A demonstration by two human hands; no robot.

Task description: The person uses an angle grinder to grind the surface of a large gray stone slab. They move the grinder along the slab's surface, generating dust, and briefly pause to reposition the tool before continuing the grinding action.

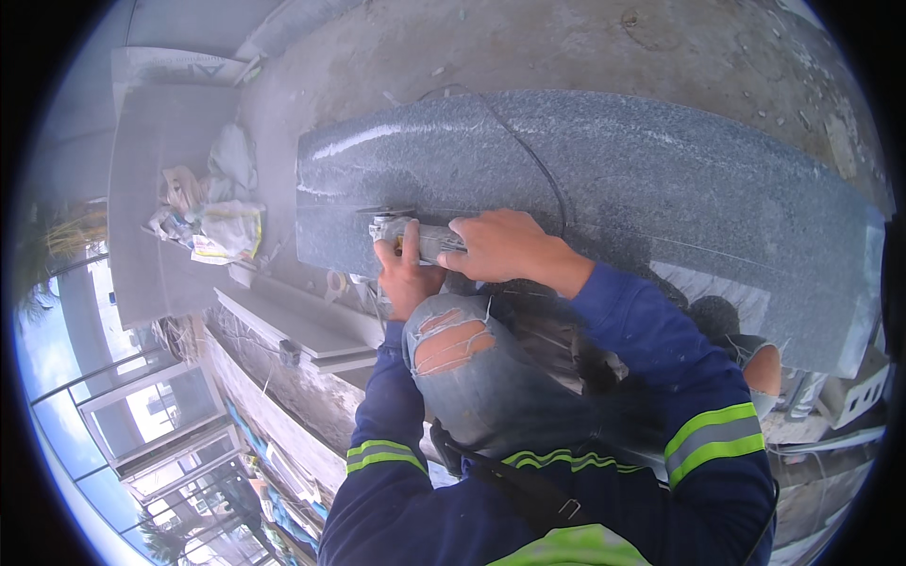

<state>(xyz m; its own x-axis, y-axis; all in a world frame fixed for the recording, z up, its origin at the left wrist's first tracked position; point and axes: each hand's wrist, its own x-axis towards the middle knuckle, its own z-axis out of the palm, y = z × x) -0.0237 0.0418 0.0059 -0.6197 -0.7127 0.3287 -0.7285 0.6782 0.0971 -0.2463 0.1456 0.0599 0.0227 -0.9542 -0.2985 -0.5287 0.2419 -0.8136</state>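
My left hand (411, 278) grips the front of a dusty angle grinder (429, 243), fingers curled over its head. My right hand (505, 247) is closed round the grinder's body behind it. The thin disc (382, 210) lies at a pale straight line on a speckled grey stone slab (679, 179), near the slab's left part; whether it cuts into the stone I cannot tell. A dark power cord (533, 156) loops back over the slab. Pale dust streaks the surface, and a light haze hangs around the disc.
My knee (453, 344) in torn jeans is just below the grinder. Crumpled bags (226, 231) lie on a grey board (137, 274) at left, near long pale panels (293, 321). Rough concrete ground (623, 47) runs behind the slab. A hollow block (854, 396) sits at right.
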